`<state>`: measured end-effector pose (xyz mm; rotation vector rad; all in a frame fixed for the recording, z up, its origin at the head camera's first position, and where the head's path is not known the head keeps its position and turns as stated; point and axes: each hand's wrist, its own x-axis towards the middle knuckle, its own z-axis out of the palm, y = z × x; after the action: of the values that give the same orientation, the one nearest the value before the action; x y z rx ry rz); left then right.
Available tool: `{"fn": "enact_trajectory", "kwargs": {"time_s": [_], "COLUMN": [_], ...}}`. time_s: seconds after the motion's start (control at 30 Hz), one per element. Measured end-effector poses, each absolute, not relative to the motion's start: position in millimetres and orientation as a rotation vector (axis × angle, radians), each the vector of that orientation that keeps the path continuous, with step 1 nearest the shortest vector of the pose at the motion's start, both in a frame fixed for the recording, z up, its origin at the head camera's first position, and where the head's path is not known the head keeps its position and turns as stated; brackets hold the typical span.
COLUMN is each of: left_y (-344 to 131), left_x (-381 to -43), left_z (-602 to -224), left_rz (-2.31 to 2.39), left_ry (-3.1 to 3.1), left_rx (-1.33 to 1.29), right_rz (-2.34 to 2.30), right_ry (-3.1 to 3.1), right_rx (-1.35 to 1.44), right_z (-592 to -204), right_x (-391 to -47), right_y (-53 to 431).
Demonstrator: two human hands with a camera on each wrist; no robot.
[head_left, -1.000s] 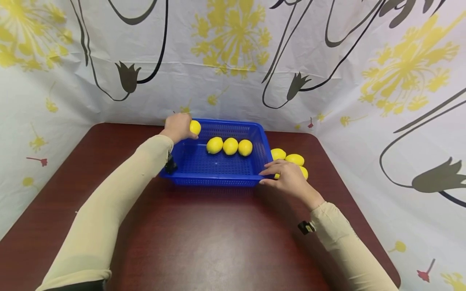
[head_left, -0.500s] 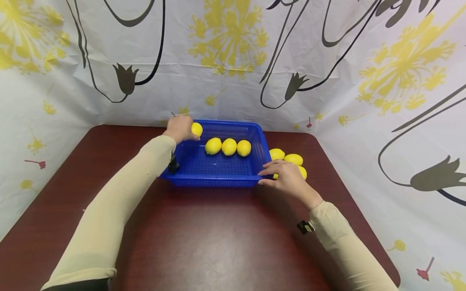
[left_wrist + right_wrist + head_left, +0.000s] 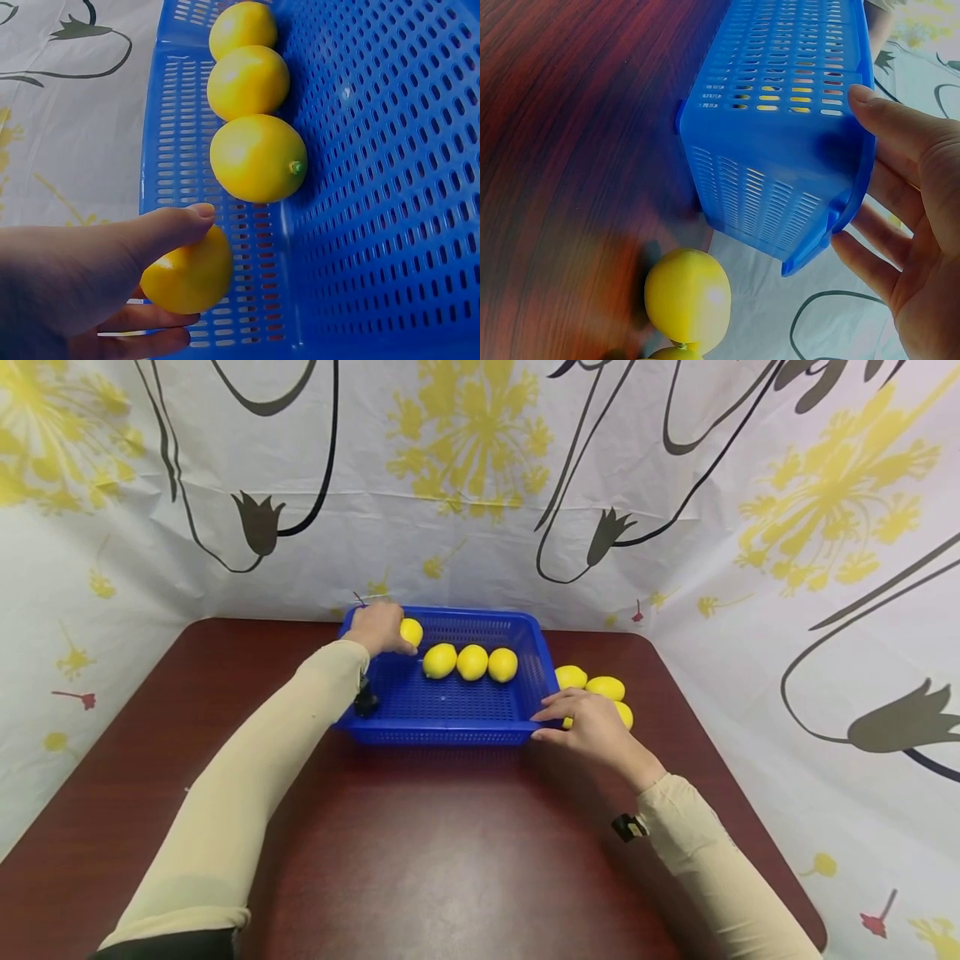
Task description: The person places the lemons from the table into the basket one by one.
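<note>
A blue perforated plastic basket (image 3: pixel 442 725) stands toward the back of the table. My left hand (image 3: pixel 375 627) reaches over its left end and grips a yellow lemon (image 3: pixel 191 274) between thumb and fingers, close to the back wall. Inside, three lemons (image 3: pixel 472 662) lie in a row along that wall, to the right of the held one; a green stem end shows on the nearest (image 3: pixel 259 159). My right hand (image 3: pixel 922 195) holds the basket's near right corner by the rim, thumb on the front wall and fingers around the side.
Several more lemons (image 3: pixel 606 688) lie on the dark red wood table (image 3: pixel 450 843) just outside the basket's right wall, partly behind my right hand. White floral sheeting (image 3: pixel 480 552) hangs around the back and sides of the table.
My left hand has moved slightly right and down into the basket with the lemon, nearer the row. The right hand keeps its hold on the corner; the basket stays in place.
</note>
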<state>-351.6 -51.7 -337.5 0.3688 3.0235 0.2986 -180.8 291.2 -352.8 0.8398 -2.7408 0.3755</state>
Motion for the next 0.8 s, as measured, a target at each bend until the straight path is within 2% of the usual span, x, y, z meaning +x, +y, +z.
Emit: {"fn": "enact_trajectory", "kwargs": {"time_s": [0.8], "left_y": [-45.3], "left_x": [-348.8], "left_z": [-346.7], "left_rz": [0.359], "left_ry": [2.882], "left_rx": [0.313], "right_rz": [0.362], "right_ry": [-2.777], "right_rx": [0.834], "right_z": [-349.9], "right_x": [-180.0], "right_y": [290.0]}}
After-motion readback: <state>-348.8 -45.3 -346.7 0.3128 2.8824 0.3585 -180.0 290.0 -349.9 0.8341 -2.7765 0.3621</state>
